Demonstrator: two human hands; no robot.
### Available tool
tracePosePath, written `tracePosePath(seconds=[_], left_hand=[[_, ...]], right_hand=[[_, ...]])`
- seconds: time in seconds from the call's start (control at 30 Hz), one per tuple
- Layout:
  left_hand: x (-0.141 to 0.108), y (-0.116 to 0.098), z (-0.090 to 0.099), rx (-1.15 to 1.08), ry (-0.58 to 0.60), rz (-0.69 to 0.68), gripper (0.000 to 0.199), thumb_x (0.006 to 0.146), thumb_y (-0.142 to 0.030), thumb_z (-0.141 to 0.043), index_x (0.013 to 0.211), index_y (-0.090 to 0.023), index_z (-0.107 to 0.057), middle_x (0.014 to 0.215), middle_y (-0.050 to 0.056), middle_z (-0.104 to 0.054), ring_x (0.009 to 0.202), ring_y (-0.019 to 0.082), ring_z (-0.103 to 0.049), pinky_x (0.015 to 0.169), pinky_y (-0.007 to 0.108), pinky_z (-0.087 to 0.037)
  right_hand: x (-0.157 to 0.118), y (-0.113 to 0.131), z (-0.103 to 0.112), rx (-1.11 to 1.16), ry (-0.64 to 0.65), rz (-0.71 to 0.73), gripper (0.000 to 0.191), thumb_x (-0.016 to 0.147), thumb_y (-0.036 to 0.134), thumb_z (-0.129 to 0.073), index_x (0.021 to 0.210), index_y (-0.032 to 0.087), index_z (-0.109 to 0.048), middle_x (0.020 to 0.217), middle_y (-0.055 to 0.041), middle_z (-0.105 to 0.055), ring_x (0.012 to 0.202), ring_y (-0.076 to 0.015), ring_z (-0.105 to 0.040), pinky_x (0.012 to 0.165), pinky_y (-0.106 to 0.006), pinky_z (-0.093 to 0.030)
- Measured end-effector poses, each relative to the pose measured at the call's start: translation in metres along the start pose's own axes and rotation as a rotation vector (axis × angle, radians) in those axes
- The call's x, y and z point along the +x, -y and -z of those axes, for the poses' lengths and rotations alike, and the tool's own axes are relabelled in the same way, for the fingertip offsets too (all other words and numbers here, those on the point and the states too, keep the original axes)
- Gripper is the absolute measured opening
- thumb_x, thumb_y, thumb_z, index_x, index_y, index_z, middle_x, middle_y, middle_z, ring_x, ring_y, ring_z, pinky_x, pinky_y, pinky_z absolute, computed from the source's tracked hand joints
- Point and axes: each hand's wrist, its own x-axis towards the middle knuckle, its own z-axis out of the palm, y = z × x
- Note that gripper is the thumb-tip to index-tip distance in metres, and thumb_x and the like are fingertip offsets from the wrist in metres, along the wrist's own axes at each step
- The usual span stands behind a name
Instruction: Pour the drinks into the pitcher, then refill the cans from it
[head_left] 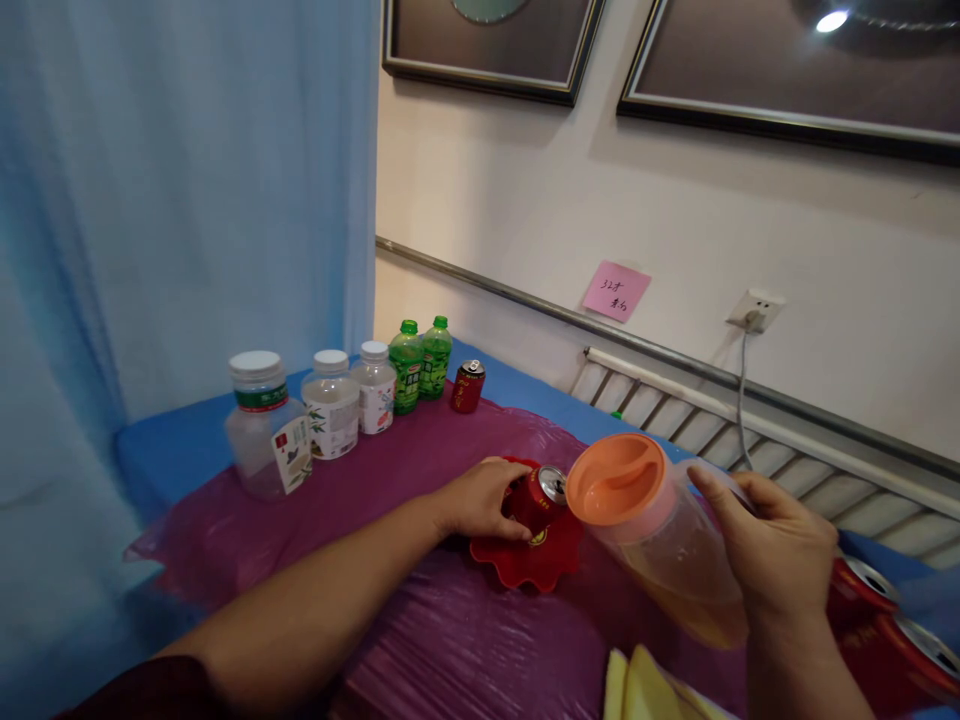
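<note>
My left hand (486, 500) is wrapped round a red can (534, 502), which leans to the right over a red scalloped dish (525, 566). By its handle, my right hand (776, 540) grips a clear plastic pitcher (682, 560) with an orange lid (619, 480). The pitcher is tilted left, its lid close to the can's silver top, and holds a yellowish-brown liquid in its lower part. Whether liquid passes from it into the can cannot be made out. The dish rests on a purple plastic sheet (442, 625).
Clear jars with white lids (262, 450), two green bottles (406, 372) and another red can (468, 388) stand along the back left. A yellow cloth (649, 690) lies at the front. More red cans (911, 660) are at the right, near a radiator (694, 420).
</note>
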Motion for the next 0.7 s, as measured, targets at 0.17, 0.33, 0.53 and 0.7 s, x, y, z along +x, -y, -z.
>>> tracePosePath(seconds=[0.17, 0.33, 0.53, 0.7], left_hand=[[0.001, 0.0017, -0.0005, 0.002, 0.003, -0.012, 0.067, 0.065, -0.047, -0.087, 0.125, -0.024, -0.066, 0.116, 0.006, -0.075, 0.103, 0.031, -0.069, 0.096, 0.038, -0.047], [0.0015, 0.0007, 0.0004, -0.03, 0.015, -0.007, 0.066, 0.066, -0.047, -0.086, 0.125, -0.024, -0.066, 0.116, 0.006, -0.075, 0.103, 0.031, -0.069, 0.096, 0.037, -0.048], [0.0012, -0.0012, 0.0015, -0.069, 0.011, 0.005, 0.065, 0.066, -0.044, -0.086, 0.124, -0.024, -0.067, 0.114, 0.006, -0.075, 0.1, 0.03, -0.069, 0.095, 0.038, -0.048], [0.0015, 0.0, 0.0004, -0.088, 0.003, 0.0, 0.066, 0.064, -0.044, -0.087, 0.123, -0.024, -0.067, 0.114, 0.006, -0.075, 0.101, 0.03, -0.069, 0.095, 0.038, -0.048]], right_hand=[[-0.0009, 0.0027, -0.0002, -0.008, 0.006, -0.01, 0.041, 0.071, 0.058, -0.073, 0.061, 0.02, -0.063, 0.053, 0.0052, -0.04, 0.054, -0.0123, -0.041, 0.052, -0.026, -0.03], [-0.0004, 0.0048, 0.001, -0.004, 0.0, -0.02, 0.041, 0.069, 0.058, -0.073, 0.06, 0.019, -0.063, 0.053, 0.0052, -0.04, 0.055, -0.0122, -0.041, 0.052, -0.026, -0.031], [-0.0014, 0.0061, -0.0004, -0.006, -0.011, -0.028, 0.042, 0.069, 0.06, -0.073, 0.06, 0.02, -0.064, 0.054, 0.0054, -0.04, 0.055, -0.0119, -0.041, 0.052, -0.026, -0.031], [-0.0029, 0.0061, -0.0016, -0.002, -0.018, -0.024, 0.042, 0.071, 0.059, -0.073, 0.06, 0.02, -0.062, 0.054, 0.0057, -0.039, 0.055, -0.0114, -0.04, 0.053, -0.026, -0.03]])
